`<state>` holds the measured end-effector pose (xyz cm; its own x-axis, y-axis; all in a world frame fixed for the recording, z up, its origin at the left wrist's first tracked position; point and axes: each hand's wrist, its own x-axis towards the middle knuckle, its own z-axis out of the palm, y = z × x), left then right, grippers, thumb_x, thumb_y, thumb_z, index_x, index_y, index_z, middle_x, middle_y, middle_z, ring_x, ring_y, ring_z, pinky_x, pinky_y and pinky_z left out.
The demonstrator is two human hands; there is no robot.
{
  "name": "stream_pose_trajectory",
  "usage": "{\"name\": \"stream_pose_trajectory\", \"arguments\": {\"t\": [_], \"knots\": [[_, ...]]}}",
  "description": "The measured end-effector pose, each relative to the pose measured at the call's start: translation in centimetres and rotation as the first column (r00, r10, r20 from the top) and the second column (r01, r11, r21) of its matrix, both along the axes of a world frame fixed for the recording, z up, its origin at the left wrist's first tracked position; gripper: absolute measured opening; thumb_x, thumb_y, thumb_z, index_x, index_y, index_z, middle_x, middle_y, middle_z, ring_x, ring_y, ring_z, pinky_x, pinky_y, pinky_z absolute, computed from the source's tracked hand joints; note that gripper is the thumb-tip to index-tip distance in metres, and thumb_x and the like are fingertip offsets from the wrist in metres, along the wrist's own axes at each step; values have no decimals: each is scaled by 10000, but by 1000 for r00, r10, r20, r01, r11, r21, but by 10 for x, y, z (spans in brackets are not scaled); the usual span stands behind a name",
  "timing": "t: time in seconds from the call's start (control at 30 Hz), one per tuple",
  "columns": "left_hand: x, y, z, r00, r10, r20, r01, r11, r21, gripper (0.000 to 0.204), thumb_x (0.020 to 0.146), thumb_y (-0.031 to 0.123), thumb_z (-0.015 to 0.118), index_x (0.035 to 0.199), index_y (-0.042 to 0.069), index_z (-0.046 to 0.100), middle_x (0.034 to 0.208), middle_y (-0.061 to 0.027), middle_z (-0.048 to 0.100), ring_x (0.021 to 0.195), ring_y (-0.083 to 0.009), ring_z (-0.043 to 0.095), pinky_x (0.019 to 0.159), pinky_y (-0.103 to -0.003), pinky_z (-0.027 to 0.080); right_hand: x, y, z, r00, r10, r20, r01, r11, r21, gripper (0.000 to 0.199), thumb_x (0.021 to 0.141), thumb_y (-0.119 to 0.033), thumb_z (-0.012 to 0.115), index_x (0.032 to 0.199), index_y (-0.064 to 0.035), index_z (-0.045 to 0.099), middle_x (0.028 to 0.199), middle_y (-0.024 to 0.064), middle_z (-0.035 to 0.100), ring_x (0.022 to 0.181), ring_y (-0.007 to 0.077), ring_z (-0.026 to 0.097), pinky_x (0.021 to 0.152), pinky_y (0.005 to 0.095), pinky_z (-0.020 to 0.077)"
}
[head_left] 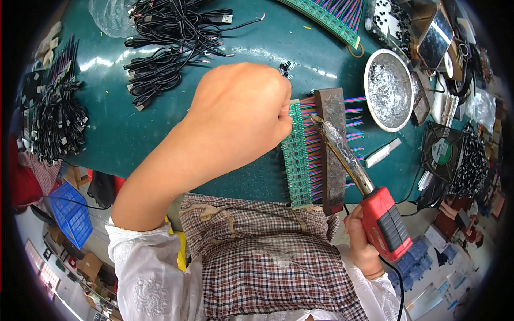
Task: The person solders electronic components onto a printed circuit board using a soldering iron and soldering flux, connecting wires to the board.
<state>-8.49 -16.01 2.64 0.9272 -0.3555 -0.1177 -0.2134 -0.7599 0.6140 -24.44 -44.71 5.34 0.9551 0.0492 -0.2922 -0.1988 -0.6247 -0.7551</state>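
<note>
The left hand point(243, 115) is pinching closed over the top edge of the green circuit strip point(296, 160); the right hand point(360, 241) is gripping a red soldering iron point(357, 176), its tip lying just right of the left fingers; bare green table point(134, 134) is lying open to the left.

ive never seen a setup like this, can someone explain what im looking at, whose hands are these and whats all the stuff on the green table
This is one picture from a wide fisheye camera worn on a person's head, looking down, so the edges bend. No robot: both hands are the person's own.

The left hand is closed, fingertips pinching at the top of a long green circuit board strip lined with coloured wires. A dark metal bar lies across those wires. The right hand grips a red soldering iron, its tip near the board's top.

On the green table also lie bundles of black cables and a round metal dish of silvery material, with a small fan at the right.
</note>
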Motion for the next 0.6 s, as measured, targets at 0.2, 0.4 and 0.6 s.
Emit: {"name": "stream_pose_trajectory", "arguments": {"t": [0.2,0.4,0.6], "knots": [[-5,0,1,1000,16,12,-16,1000,12,121,754,127,753,748,24,688,759,-85,661,696,-244,681,646,-362,530,1,1,1,999,-18,33,17,1000,17,267,711,-32,727,974,-8,687,918,165,671,783,351,664,722,413,545],[-23,5,10,989,133,69,-123,984,-131,125,801,117,772,832,30,688,813,-82,653,670,-221,668,618,-336,523,-6,-5,1,999,-6,53,8,999,-52,256,725,-56,743,972,-12,693,904,150,674,792,349,661,729,400,536],[-57,14,8,976,203,77,-195,976,-97,123,835,129,771,872,37,697,899,-77,632,797,-224,672,673,-326,528,-7,-6,2,998,-68,9,68,998,6,236,767,-73,749,989,-22,687,868,122,657,780,302,651,722,394,520]]}}
